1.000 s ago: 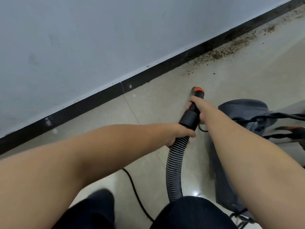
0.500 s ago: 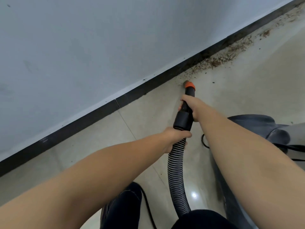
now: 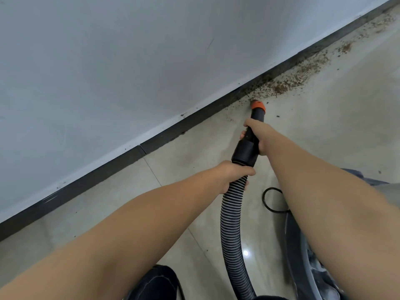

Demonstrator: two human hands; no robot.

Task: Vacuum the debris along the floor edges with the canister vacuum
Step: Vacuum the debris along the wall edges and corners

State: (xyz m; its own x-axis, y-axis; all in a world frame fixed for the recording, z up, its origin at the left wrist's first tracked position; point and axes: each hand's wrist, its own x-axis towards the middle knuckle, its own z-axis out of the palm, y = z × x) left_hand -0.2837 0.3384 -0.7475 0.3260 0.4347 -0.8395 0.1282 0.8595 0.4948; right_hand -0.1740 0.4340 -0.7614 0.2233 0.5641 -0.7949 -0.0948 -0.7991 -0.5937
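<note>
Granular brown debris (image 3: 290,82) meets the orange-collared nozzle (image 3: 257,109); right hand (image 3: 258,135) grips its smooth black tube, left hand (image 3: 232,175) clasps the ribbed hose (image 3: 231,224).

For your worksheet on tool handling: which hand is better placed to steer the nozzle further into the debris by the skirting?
Probably the right hand: it grips the rigid nozzle nearest the debris. The left hand holds the flexible hose further back.
</note>
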